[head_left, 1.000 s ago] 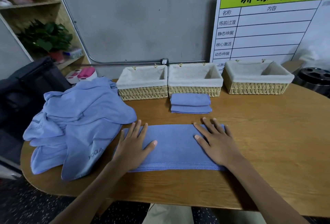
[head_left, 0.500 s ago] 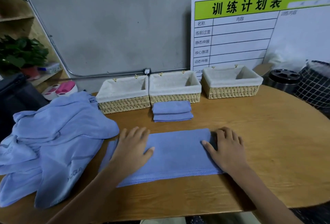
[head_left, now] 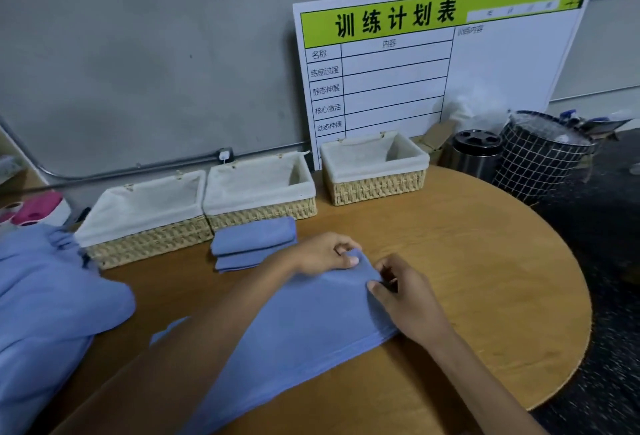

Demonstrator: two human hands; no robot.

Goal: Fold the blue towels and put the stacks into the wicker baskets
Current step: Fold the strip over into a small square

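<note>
Both hands have left their flat press on the long blue towel [head_left: 304,327] and gathered at its right end. Head view: left hand [head_left: 323,254] pinches the far right corner, right hand [head_left: 407,296] pinches the near right corner, both fingers curled on cloth, likely to lift that end for the next fold. Towel lies on the wooden surface [head_left: 485,261], just in front of the folded stack [head_left: 254,244]. Stack sits touching the middle wicker basket [head_left: 263,192], not yet inside. Left basket [head_left: 145,216] beside it; right basket [head_left: 375,168] set apart. Unfolded towel pile [head_left: 45,313] lies left of the stack.
</note>
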